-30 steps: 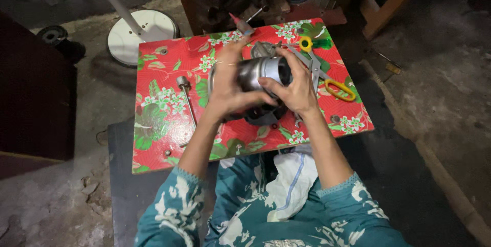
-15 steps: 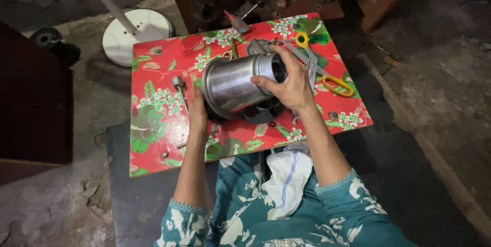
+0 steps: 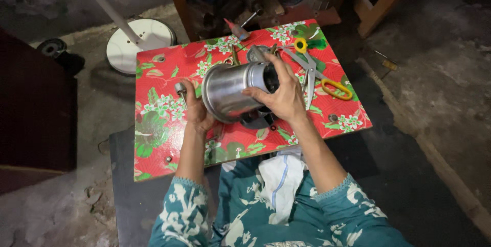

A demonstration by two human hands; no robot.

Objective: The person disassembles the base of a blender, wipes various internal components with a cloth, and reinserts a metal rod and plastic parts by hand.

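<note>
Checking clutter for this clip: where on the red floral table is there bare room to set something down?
Free: the left part of the table, from the left hand out to the left and near edges, and the near right corner past the right hand. Crowded: the far right, with the scissors and small tools behind the metal cylinder.

A shiny silver-grey metal cylinder [image 3: 230, 91] sits between the left hand [image 3: 197, 111] and right hand [image 3: 279, 93]. Beneath them spreads a red cloth [image 3: 158, 124] patterned with green leaves and white flowers. Just beyond the right hand lie scissors [image 3: 319, 75] with yellow handles. Both sleeves [image 3: 184, 216] are teal with white floral print.
</note>
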